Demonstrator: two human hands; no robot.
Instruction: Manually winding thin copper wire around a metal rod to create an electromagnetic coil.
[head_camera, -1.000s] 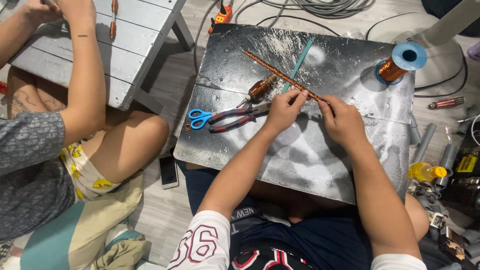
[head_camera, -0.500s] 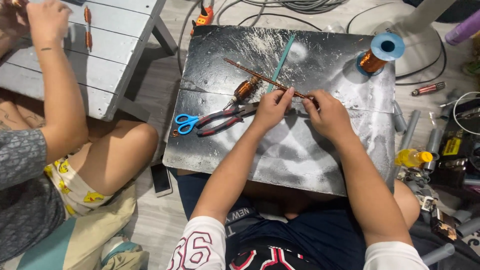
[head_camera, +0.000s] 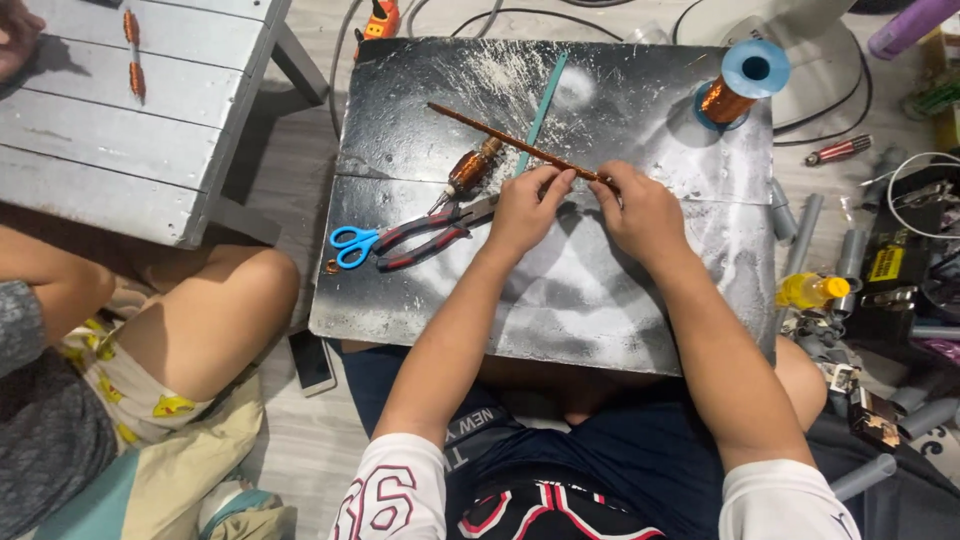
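Note:
A long thin copper-brown rod lies slanted across a dark scuffed board on my lap. My left hand pinches the rod near its right end. My right hand pinches the same end just beside it. A teal strip lies under the rod. Left of my hands sit a small copper-wound coil, red-handled pliers and blue-handled scissors. A blue spool of copper wire stands at the board's far right corner.
A grey wooden table at the left holds two small copper coils. Another person sits at the left, knee near the board. A phone lies on the floor. Pipes, a yellow bottle and tools crowd the right.
The view has shifted a little. My two hands stay together on the rod's right end. The other person's arm has drawn back off the grey table to the frame's top left.

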